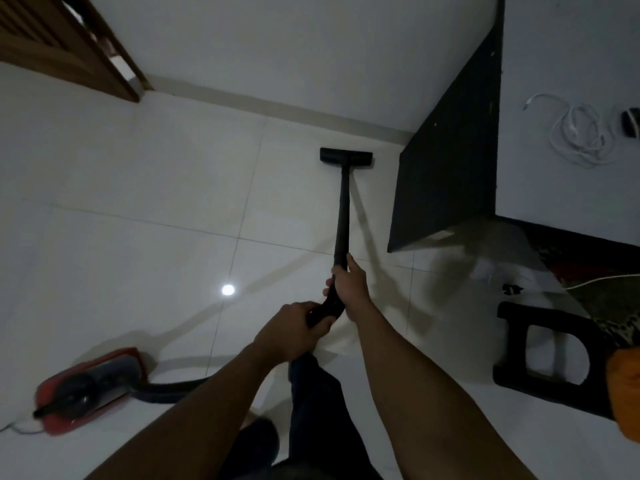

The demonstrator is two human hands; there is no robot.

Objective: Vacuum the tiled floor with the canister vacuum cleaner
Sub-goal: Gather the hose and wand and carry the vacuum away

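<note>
A black vacuum wand (343, 209) stretches away from me over the white tiled floor (145, 188). Its flat floor head (346, 157) rests on the tiles close to the far wall. My right hand (348, 284) is wrapped around the wand's lower end. Just behind it, my left hand (289, 332) grips the curved handle where the hose joins. The black hose (166, 389) curves along the floor to the red canister (91, 388) at the lower left.
A dark table side panel (450, 150) stands right of the floor head, with white cables (576, 133) on the tabletop. A black stool (550, 358) sits at the right. A wooden door (65, 39) is at the top left.
</note>
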